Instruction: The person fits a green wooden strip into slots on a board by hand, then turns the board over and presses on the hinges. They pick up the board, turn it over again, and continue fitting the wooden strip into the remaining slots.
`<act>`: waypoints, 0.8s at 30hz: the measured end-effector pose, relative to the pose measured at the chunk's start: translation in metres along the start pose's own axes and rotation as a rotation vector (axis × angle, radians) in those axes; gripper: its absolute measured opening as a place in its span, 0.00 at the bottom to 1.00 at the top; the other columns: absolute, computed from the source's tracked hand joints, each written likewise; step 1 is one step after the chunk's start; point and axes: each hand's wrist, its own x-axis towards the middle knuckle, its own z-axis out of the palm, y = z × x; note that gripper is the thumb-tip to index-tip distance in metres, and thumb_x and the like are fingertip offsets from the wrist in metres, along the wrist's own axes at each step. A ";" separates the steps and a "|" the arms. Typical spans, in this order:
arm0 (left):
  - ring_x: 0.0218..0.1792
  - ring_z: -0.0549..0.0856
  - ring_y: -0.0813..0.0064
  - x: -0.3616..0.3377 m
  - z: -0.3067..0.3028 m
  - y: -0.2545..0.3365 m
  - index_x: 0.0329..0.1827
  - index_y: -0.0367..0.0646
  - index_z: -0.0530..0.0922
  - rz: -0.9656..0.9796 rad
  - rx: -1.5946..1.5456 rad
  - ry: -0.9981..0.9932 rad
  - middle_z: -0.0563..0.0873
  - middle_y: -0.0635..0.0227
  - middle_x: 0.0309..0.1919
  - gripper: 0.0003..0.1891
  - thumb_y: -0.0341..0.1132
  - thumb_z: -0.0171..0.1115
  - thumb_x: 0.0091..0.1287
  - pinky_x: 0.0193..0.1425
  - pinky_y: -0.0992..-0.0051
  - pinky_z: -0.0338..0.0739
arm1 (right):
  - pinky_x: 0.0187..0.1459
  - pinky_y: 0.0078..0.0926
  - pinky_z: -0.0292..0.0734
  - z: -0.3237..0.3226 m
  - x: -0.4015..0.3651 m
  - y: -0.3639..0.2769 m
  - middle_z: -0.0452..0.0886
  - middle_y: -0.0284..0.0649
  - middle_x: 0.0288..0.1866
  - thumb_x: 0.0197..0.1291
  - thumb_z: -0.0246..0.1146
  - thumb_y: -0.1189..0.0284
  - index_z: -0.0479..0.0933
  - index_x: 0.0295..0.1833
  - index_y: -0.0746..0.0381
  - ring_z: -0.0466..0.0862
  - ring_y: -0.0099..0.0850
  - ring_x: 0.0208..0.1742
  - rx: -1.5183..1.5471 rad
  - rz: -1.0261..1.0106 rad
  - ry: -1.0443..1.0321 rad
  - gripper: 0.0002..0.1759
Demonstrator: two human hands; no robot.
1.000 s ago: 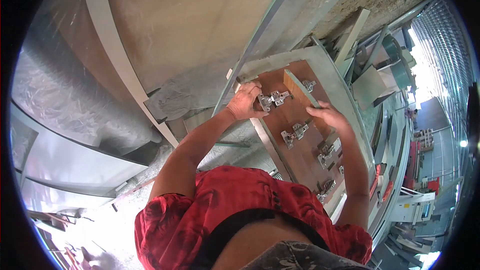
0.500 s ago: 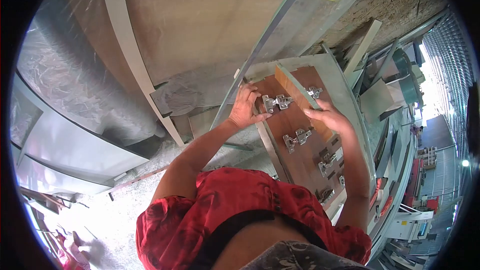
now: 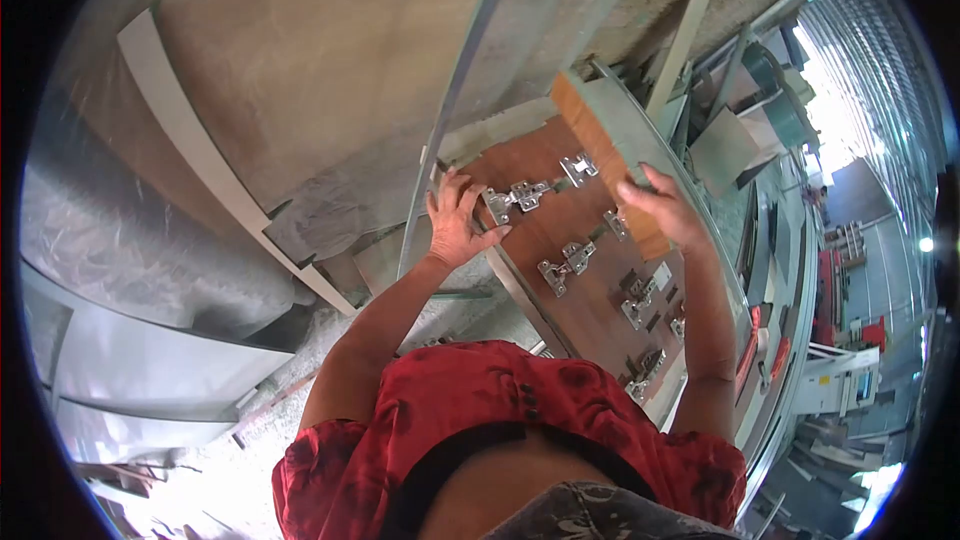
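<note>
A brown wooden board [image 3: 560, 230] lies in front of me with several metal cabinet hinges on it. My left hand [image 3: 460, 220] is at the board's left edge, fingers apart, with the thumb close under the nearest cabinet hinge [image 3: 515, 200]. My right hand [image 3: 668, 212] grips a narrow wooden panel [image 3: 612, 155] with an orange-brown edge and a pale grey-green face. The panel leans over the right side of the brown board. Another hinge [image 3: 567, 267] sits nearer to me, and a hinge plate [image 3: 579, 170] shows beyond, beside the panel.
A large film-covered panel [image 3: 320, 60] stands upright at the left and front. A long pale strip [image 3: 200, 150] leans along it. Offcuts [image 3: 735, 150] are stacked at the far right. Red-handled tools [image 3: 778, 358] lie at the right of the work surface.
My right hand has tilted the wooden panel to the right, so more of its grey-green face and the hinge plates beside it show. My left hand stays by the same hinge. The view has shifted.
</note>
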 end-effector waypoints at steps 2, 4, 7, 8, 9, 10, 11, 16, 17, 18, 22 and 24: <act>0.74 0.54 0.53 0.000 0.003 -0.002 0.60 0.51 0.71 0.009 -0.014 0.001 0.65 0.59 0.64 0.41 0.56 0.75 0.42 0.66 0.32 0.49 | 0.49 0.20 0.71 -0.006 0.003 0.005 0.79 0.37 0.45 0.61 0.65 0.59 0.72 0.59 0.68 0.78 0.22 0.46 0.008 0.063 0.085 0.28; 0.74 0.54 0.53 0.000 0.001 0.000 0.59 0.51 0.71 0.016 -0.026 0.007 0.65 0.59 0.64 0.40 0.56 0.75 0.42 0.66 0.32 0.48 | 0.49 0.20 0.71 -0.007 0.004 0.004 0.80 0.38 0.45 0.61 0.65 0.59 0.72 0.60 0.68 0.79 0.23 0.46 0.015 0.123 0.165 0.28; 0.73 0.54 0.48 0.001 -0.001 0.001 0.59 0.51 0.70 0.005 -0.006 -0.014 0.65 0.57 0.63 0.40 0.54 0.76 0.42 0.66 0.41 0.51 | 0.65 0.33 0.62 0.004 0.009 -0.001 0.73 0.45 0.64 0.58 0.64 0.47 0.67 0.68 0.65 0.70 0.34 0.66 0.037 0.382 0.175 0.41; 0.73 0.54 0.49 0.001 -0.002 0.001 0.59 0.50 0.69 0.015 -0.009 -0.019 0.65 0.57 0.63 0.40 0.54 0.76 0.42 0.66 0.41 0.51 | 0.65 0.33 0.62 0.003 0.017 0.013 0.73 0.45 0.64 0.58 0.64 0.47 0.67 0.68 0.65 0.70 0.34 0.66 0.040 0.381 0.177 0.41; 0.73 0.54 0.49 0.001 -0.002 0.000 0.59 0.50 0.69 0.022 -0.013 -0.021 0.65 0.57 0.63 0.40 0.54 0.76 0.42 0.66 0.41 0.51 | 0.66 0.36 0.61 0.001 0.030 0.039 0.70 0.47 0.67 0.57 0.64 0.45 0.66 0.69 0.64 0.68 0.36 0.69 0.003 0.391 0.150 0.43; 0.73 0.54 0.49 0.001 -0.002 -0.001 0.59 0.50 0.69 0.021 -0.011 -0.020 0.65 0.57 0.63 0.40 0.54 0.76 0.42 0.66 0.41 0.51 | 0.68 0.38 0.59 0.005 0.035 0.044 0.67 0.49 0.70 0.55 0.63 0.42 0.65 0.70 0.63 0.65 0.39 0.71 -0.034 0.401 0.121 0.46; 0.74 0.53 0.51 0.000 -0.002 -0.002 0.60 0.51 0.69 0.016 -0.030 -0.033 0.65 0.58 0.64 0.41 0.56 0.76 0.42 0.67 0.37 0.48 | 0.68 0.38 0.59 0.007 0.035 0.047 0.67 0.49 0.70 0.55 0.63 0.42 0.65 0.70 0.63 0.65 0.39 0.71 -0.035 0.399 0.117 0.46; 0.72 0.57 0.52 0.006 -0.028 0.002 0.63 0.52 0.69 0.047 -0.139 -0.021 0.67 0.58 0.62 0.43 0.59 0.75 0.44 0.69 0.41 0.51 | 0.35 0.26 0.77 0.014 0.044 0.063 0.82 0.39 0.43 0.60 0.65 0.53 0.75 0.59 0.63 0.83 0.28 0.34 -0.048 0.359 0.055 0.30; 0.70 0.60 0.53 0.006 -0.037 0.002 0.61 0.51 0.72 0.035 -0.238 -0.023 0.68 0.58 0.61 0.40 0.57 0.75 0.45 0.69 0.46 0.54 | 0.35 0.26 0.77 0.011 0.044 0.060 0.82 0.40 0.43 0.60 0.65 0.53 0.75 0.59 0.64 0.83 0.29 0.32 0.037 0.301 -0.003 0.30; 0.67 0.64 0.53 0.006 -0.049 0.006 0.60 0.49 0.75 0.021 -0.335 -0.025 0.69 0.58 0.60 0.37 0.55 0.75 0.47 0.69 0.52 0.58 | 0.35 0.26 0.77 0.006 0.044 0.057 0.82 0.40 0.43 0.60 0.65 0.53 0.75 0.59 0.64 0.83 0.29 0.32 0.034 0.299 -0.014 0.30; 0.62 0.69 0.59 0.012 -0.145 0.071 0.45 0.45 0.84 0.077 -0.749 -0.055 0.73 0.61 0.55 0.23 0.43 0.78 0.47 0.66 0.59 0.62 | 0.30 0.26 0.77 -0.008 0.046 0.050 0.82 0.38 0.35 0.61 0.65 0.53 0.76 0.53 0.63 0.82 0.28 0.28 0.238 0.287 0.091 0.25; 0.62 0.69 0.56 0.015 -0.194 0.102 0.43 0.47 0.86 0.415 -0.833 -0.034 0.74 0.59 0.54 0.20 0.43 0.78 0.47 0.66 0.55 0.63 | 0.29 0.26 0.77 -0.013 0.053 0.061 0.82 0.38 0.32 0.61 0.64 0.54 0.77 0.51 0.63 0.82 0.28 0.27 0.304 0.269 0.098 0.24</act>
